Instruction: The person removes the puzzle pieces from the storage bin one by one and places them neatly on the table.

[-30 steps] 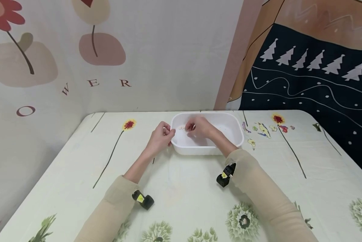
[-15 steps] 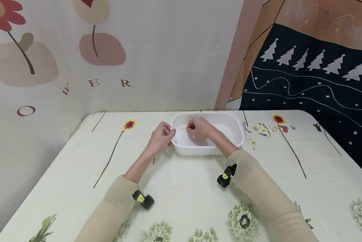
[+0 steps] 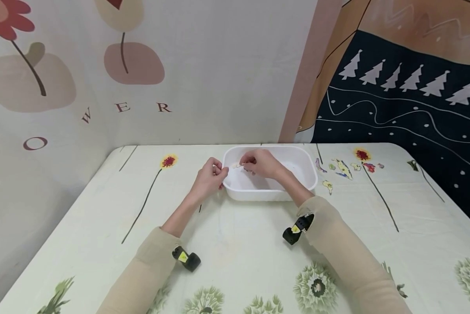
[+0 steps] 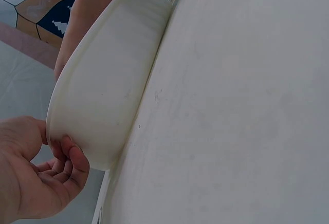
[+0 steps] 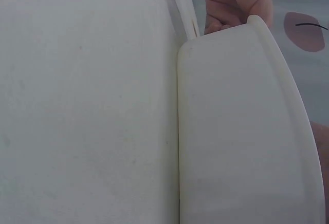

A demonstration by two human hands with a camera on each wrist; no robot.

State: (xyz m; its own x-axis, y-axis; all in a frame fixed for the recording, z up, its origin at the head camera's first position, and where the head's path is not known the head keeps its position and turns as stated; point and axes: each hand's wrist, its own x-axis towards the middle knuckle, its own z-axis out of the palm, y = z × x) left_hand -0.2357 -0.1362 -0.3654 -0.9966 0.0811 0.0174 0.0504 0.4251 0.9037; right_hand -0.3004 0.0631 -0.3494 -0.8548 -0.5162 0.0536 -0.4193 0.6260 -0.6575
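A white plastic basin (image 3: 270, 196) stands on the table near its far edge. My left hand (image 3: 209, 179) grips the basin's left rim, thumb and curled fingers at the corner; the left wrist view shows this hand (image 4: 46, 172) from close by. My right hand (image 3: 261, 164) reaches down into the basin, fingers bent together close over a few tiny pale pieces (image 3: 236, 165) at the left end of the floor. I cannot tell if a piece is between these fingertips. In the right wrist view the basin wall (image 5: 241, 131) hides the right fingers.
Several small coloured shapes (image 3: 342, 168), yellow, purple, green and red, lie right of the basin. A flower-printed cloth (image 3: 235, 253) covers the table. Behind it hangs a patterned curtain (image 3: 211, 87), with a dark tree-printed cloth (image 3: 400, 96) at right.
The right hand's fingers have drawn together over the pale pieces, and the hand has risen slightly within the basin. The left hand stays at the rim.
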